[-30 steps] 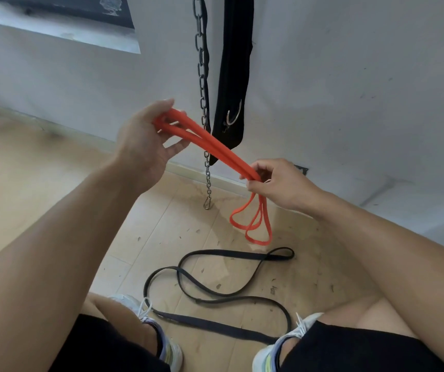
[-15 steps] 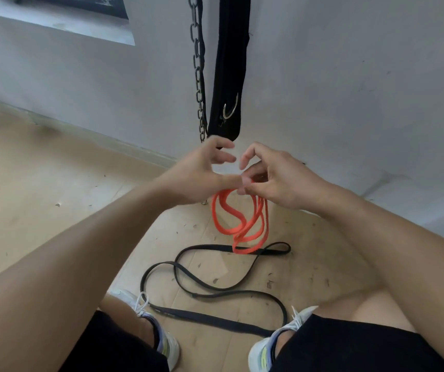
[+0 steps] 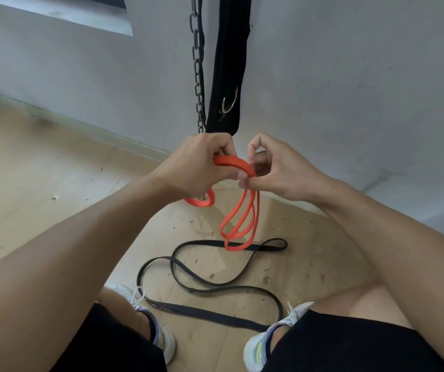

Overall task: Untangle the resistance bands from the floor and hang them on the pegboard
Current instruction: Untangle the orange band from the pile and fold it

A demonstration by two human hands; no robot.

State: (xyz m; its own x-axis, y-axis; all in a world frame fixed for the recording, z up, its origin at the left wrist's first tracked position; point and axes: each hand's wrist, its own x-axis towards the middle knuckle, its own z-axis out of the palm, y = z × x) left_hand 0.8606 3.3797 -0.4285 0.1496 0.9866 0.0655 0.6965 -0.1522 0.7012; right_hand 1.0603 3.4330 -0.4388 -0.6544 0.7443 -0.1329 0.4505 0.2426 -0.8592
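Looking down from the head camera, both hands meet in front of the white wall [image 3: 349, 76]. The left hand [image 3: 199, 167] is closed around the orange resistance band [image 3: 238, 218], and the right hand [image 3: 277, 170] pinches the same band between thumb and fingers, so its loops dangle below (one small loop peeks out under the left wrist). On the wooden floor [image 3: 41, 170] the black resistance band [image 3: 215, 287] lies in loose curves between two white sneakers [image 3: 261, 347]. A chain [image 3: 198, 63] and a black strap [image 3: 227, 63] hang against the wall.

Orange band [image 3: 238, 218] hangs in loops, seemingly twisted; black band [image 3: 215, 287] sprawls on floor.
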